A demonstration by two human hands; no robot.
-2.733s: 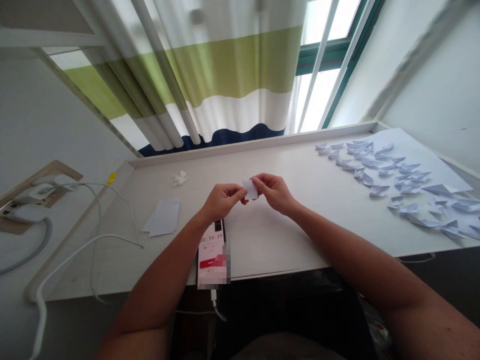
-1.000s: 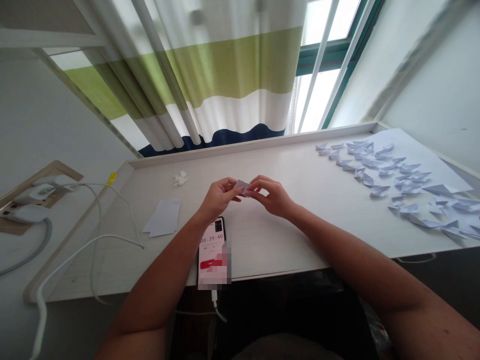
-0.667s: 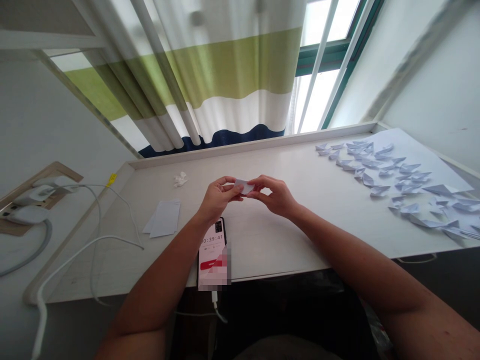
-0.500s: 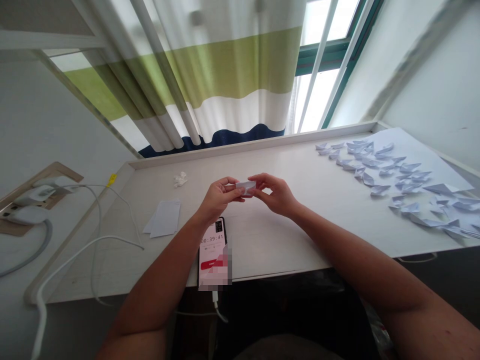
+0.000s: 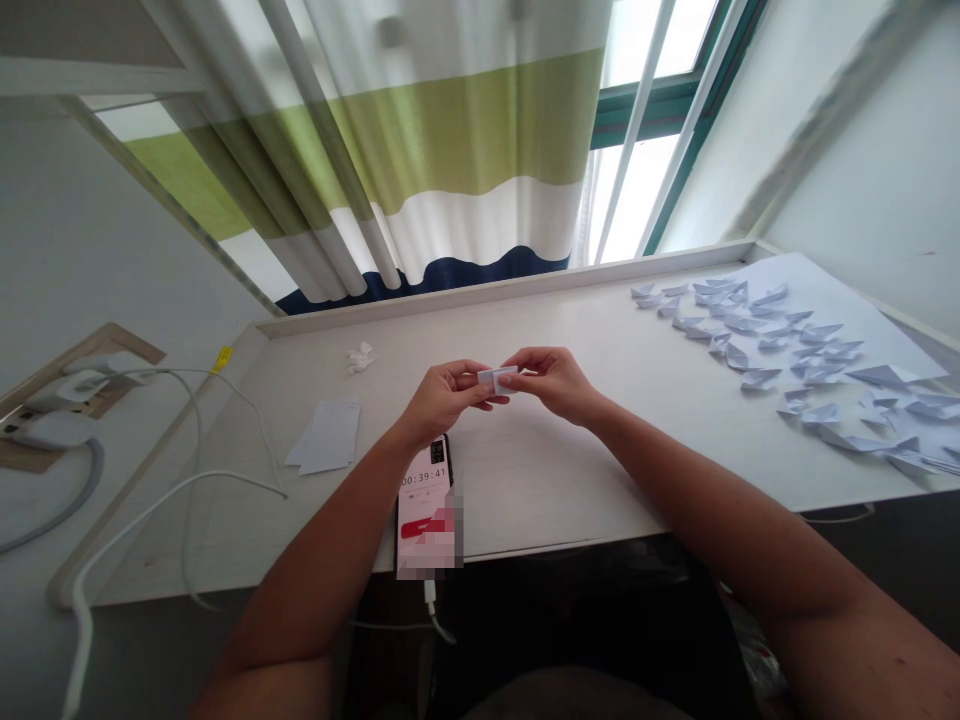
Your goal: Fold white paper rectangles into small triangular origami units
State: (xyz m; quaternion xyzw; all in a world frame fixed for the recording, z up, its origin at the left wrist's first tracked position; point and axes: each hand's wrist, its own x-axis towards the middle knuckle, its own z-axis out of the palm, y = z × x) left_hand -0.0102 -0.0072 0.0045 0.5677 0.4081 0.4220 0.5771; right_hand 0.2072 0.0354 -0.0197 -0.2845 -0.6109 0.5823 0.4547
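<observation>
A small folded piece of white paper (image 5: 496, 380) is held up above the middle of the desk, between both hands. My left hand (image 5: 448, 393) pinches its left end, thumb in front and fingers behind. My right hand (image 5: 551, 382) grips the right end with the thumb pressed on its front face. The fingertips behind the paper are partly hidden. Below my left wrist lies a phone (image 5: 425, 505) with a timer on its screen, partly covered by the forearm.
Many folded paper boats (image 5: 739, 325) spread over the right side of the white desk (image 5: 570, 490). Flat paper sheets (image 5: 330, 437) and a crumpled tissue (image 5: 361, 358) lie on the left. White cables (image 5: 180, 483) run from a wall socket (image 5: 75, 390). A curtain (image 5: 465, 130) hangs behind.
The folded paper has shifted slightly to the right, and it now shows a flatter face with a vertical crease. The right thumb has moved a little across it. Both hands still hold it.
</observation>
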